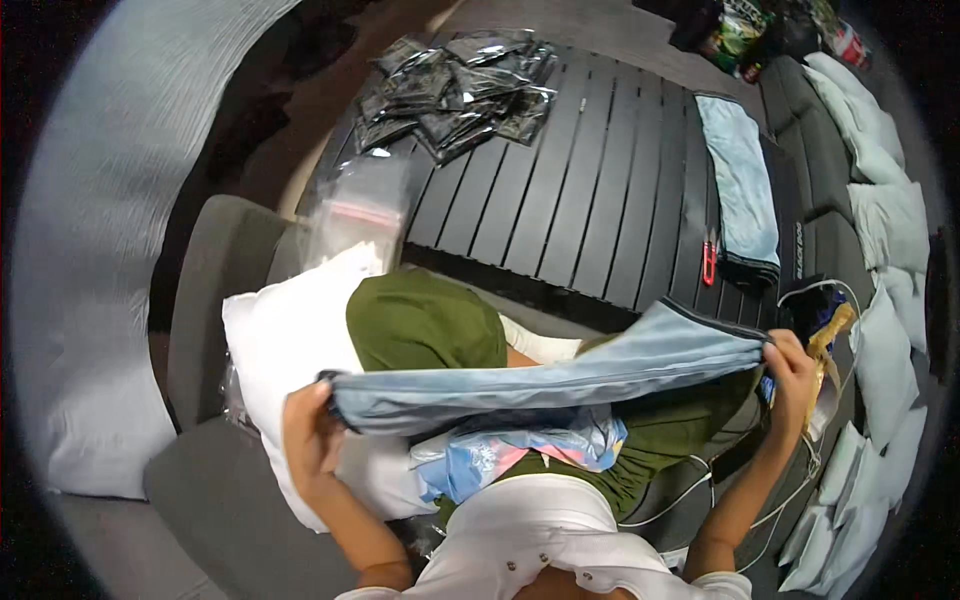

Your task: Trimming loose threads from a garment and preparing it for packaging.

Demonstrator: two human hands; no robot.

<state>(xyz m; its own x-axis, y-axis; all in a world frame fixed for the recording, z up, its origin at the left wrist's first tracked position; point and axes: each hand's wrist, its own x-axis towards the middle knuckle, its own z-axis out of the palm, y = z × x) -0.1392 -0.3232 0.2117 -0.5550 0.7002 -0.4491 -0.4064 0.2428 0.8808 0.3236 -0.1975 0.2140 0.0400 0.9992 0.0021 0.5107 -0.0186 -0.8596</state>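
Observation:
A long light blue cloth [560,392] with black-trimmed ends is stretched across my lap. My left hand [312,432] pinches its left black end, and my right hand [793,380] grips the black edge at its right end. The cloth sags slightly and is gathered into lengthwise folds. Under it, on my lap, lies a crumpled blue printed piece [465,468] with pink and white patches; I cannot tell whether it is cloth or a bag. A second light blue cloth [740,170] with black trim lies flat on the table's right side, with a red-handled tool [709,260] beside it.
A dark slatted table [585,170] stands in front. Several glossy black packets [460,95] are piled at its far left, near clear plastic bags [350,220]. A white pillow [265,335] sits at my left. Pale blue pillow-like pieces [882,345] line the right sofa; a white cable [820,480] loops nearby.

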